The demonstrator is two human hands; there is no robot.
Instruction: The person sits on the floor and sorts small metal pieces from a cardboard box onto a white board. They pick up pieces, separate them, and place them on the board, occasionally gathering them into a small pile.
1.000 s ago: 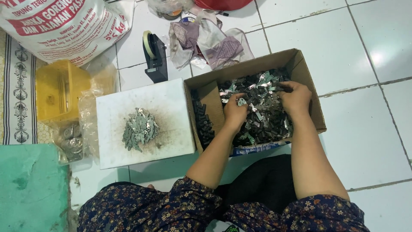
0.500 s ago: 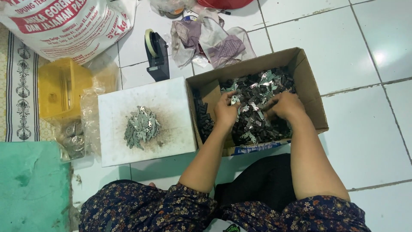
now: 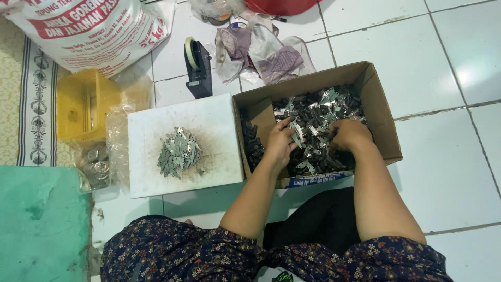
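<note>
Both hands sunk in the brown cardboard box (image 3: 380, 112) of mixed black and silvery metal parts (image 3: 318, 125): left hand (image 3: 281, 143) fingers spread, right hand (image 3: 347, 136) curled, contents unclear; sharp stamped edges could nick fingers.

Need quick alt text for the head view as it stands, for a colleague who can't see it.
Both hands, left and right, dig into a cardboard box of small black and silver metal parts on a white tiled floor. Beside it, a white board holds a pile of silver pieces.
</note>
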